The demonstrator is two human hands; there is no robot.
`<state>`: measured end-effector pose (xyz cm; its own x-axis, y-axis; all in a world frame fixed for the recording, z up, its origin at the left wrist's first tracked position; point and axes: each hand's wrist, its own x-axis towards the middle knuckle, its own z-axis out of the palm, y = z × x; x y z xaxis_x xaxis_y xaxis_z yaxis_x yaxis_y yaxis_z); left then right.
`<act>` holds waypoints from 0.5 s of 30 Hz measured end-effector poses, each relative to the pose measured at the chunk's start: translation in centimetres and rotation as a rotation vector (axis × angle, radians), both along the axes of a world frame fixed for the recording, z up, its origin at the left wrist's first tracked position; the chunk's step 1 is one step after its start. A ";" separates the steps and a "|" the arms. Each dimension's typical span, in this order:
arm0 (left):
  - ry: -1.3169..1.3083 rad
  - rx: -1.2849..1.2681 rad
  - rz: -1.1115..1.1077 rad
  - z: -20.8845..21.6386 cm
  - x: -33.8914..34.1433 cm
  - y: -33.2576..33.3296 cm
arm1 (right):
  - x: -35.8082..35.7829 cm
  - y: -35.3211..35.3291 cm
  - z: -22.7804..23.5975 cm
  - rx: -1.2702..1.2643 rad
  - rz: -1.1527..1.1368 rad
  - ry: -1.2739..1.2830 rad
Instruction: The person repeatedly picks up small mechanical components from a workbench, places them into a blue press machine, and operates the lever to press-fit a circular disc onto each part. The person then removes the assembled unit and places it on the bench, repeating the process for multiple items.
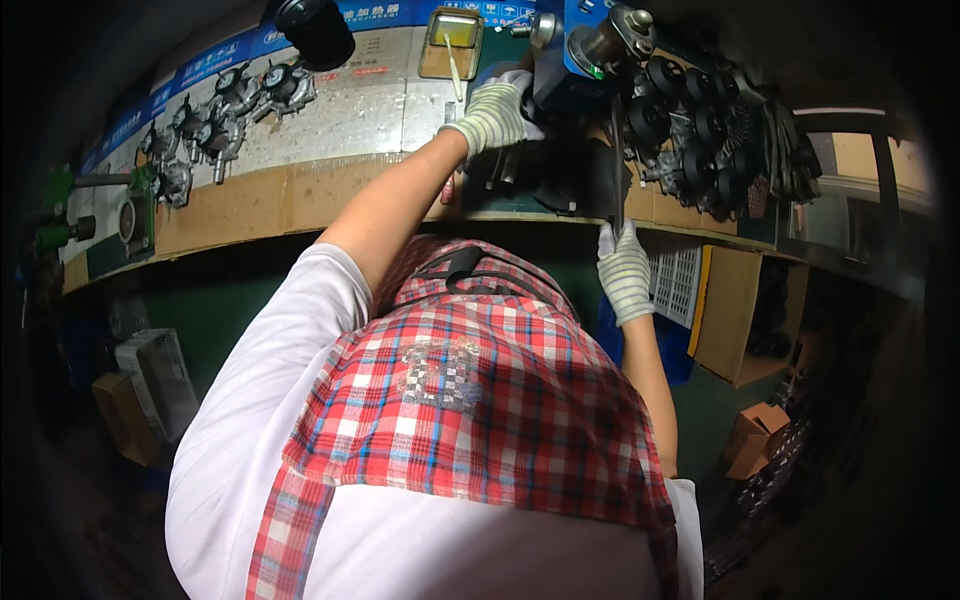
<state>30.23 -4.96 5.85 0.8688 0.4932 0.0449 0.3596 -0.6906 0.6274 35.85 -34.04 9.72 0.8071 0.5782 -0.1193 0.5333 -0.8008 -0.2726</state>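
My right hand (625,272), in a striped knit glove, is closed round the lower end of a long dark lever (617,170). The lever runs up to a blue machine (570,85) with a metal shaft on top, like a bench press. My left hand (495,117), gloved alike, is at the machine's left side with its fingers curled in against a dark part. What those fingers hold is hidden by the glove and shadow. Just left of that hand lies a small brush (454,72), across a tray of yellowish grease (455,30).
Several metal pump-like parts (218,135) stand on the left of the bench (350,110). A stack of black rings (316,35) is at the back. Black pulley parts (695,130) are heaped right of the machine. A green tool (135,210) sits far left; an open carton (745,315) is below right.
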 end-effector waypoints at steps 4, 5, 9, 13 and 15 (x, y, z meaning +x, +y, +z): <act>-0.019 -0.005 0.000 -0.4 0.1 0.1 | 0.2 0.8 2.2 0.034 -0.031 0.278; -0.022 0.003 0.001 -0.8 0.1 0.0 | 0.2 0.8 0.7 0.049 -0.048 0.163; -0.049 0.030 0.027 -0.8 0.1 -0.1 | -0.7 1.8 0.4 0.072 -0.089 -0.007; 0.002 -0.029 0.008 -0.3 0.1 0.2 | -0.3 2.0 -0.9 0.102 -0.062 -0.038; 0.034 -0.056 0.000 -0.2 0.2 0.2 | 0.1 2.2 -2.3 0.111 -0.071 -0.054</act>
<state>30.44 -4.74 5.68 0.8695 0.4938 -0.0118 0.3809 -0.6551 0.6525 35.95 -31.83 7.42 0.8498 0.5269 -0.0127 0.4931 -0.8033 -0.3340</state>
